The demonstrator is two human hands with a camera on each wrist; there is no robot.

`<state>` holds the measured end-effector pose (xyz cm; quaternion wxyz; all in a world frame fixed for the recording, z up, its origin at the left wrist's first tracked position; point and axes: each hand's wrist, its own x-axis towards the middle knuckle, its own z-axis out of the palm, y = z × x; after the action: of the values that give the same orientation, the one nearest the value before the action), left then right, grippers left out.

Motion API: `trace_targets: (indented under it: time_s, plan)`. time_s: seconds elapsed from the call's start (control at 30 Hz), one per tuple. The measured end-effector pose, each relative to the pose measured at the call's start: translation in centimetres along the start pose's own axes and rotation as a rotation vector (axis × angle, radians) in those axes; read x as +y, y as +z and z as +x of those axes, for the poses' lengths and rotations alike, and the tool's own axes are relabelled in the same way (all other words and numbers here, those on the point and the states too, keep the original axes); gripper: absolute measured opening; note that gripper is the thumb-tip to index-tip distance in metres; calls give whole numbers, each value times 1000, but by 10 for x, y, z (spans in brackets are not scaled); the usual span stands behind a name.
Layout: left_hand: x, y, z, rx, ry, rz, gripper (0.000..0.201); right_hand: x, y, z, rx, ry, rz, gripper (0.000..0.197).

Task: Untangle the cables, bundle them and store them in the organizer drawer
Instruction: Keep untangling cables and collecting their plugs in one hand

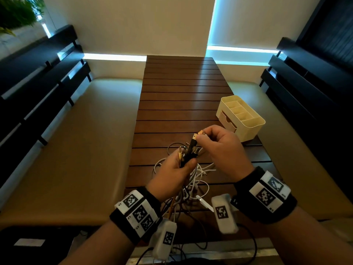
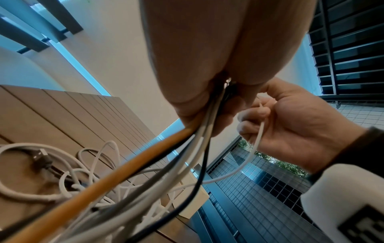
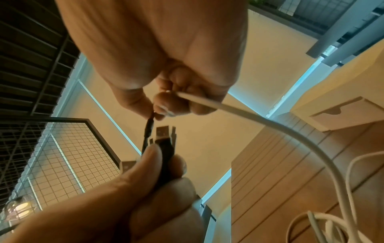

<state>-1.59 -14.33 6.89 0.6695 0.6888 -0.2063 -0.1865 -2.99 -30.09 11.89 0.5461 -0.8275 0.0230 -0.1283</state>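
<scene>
Both hands are working up off the slatted wooden table (image 1: 177, 104) here. The left hand (image 1: 172, 176) is gripping a bunch of cable ends (image 1: 188, 152), thumb and fingers clamped around black USB plugs (image 3: 164, 139), with an orange cable (image 2: 116, 169), a black one and several white ones hanging out below the fist. The right hand (image 1: 221, 148) is pinching a white cable (image 3: 270, 123) between curled fingertips, plus what looks like a gold-ish connector (image 1: 200, 132), kinda blurry though. The rest of the tangled cable pile (image 1: 193, 180) is lying on the table right under the hands. The cream desk organizer (image 1: 241, 117) is sitting just beyond the right hand, its little drawer (image 1: 228, 120) closed.
</scene>
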Motion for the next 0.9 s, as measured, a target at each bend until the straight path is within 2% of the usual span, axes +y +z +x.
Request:
trace_targets:
  time_s: [0.07, 0.17, 0.27, 0.33, 0.4, 0.53, 0.6, 0.63, 0.8, 0.9]
  plan:
    - [-2, -3, 0, -14, 15, -34, 5, -2, -2, 0, -27, -24, -55, 10]
    - [2, -4, 0, -38, 43, -91, 26, -4, 0, -1, -131, -47, -176, 10]
    - [4, -4, -1, -31, 64, -70, 36, -5, 4, 0, -179, -54, -243, 7]
    - [3, -6, -2, -14, 73, -53, 34, -6, 5, 1, -183, -40, -247, 8]
    - [-1, -9, 0, 18, 77, -44, 19, -6, 6, 1, -172, -16, -205, 9]
    - [-4, -15, 2, 109, 60, -138, 22, -2, 7, -3, -129, 54, -79, 10]
    - [-5, -18, 2, 148, 49, -186, 10, -1, 8, -4, -150, 106, 0, 11]
    - [-5, -18, 2, 157, 45, -205, 10, 0, 8, -4, -176, 121, 39, 13]
    - [1, -14, 2, 179, 48, -268, 45, 0, 20, -12, -256, 161, 216, 19]
    - [5, -13, 3, 184, 39, -273, 50, 0, 25, -14, -202, 185, 261, 17]
